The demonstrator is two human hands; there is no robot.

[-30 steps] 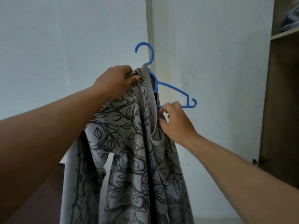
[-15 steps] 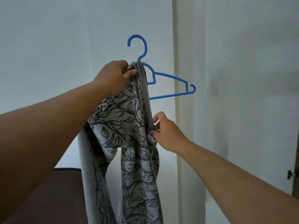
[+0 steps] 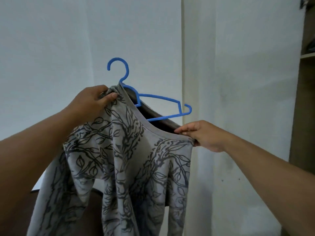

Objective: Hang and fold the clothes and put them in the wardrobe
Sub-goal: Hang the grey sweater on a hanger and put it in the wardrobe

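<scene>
Left hand (image 3: 92, 103) at 10 o'clock of centre, fingers clenched on bunched shoulder fabric of a grey leaf-print top (image 3: 122, 159) w/ the hanger under it. Right hand (image 3: 202, 135) at 3 o'clock pinches the other end of the neckline. Blue hanger (image 3: 158, 106) pokes out of the neck opening, hook up at 12. Top hangs mid-air before a pale wall (image 3: 51, 40); wardrobe (image 3: 305, 103) at far right edge.

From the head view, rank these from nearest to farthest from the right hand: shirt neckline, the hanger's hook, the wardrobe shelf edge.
1. Grey leaf-print shirt's neckline: pinched by the right hand.
2. Blue plastic hanger's hook: up and to the left, above the left hand.
3. Wooden wardrobe shelf edge: far right, up high.
</scene>
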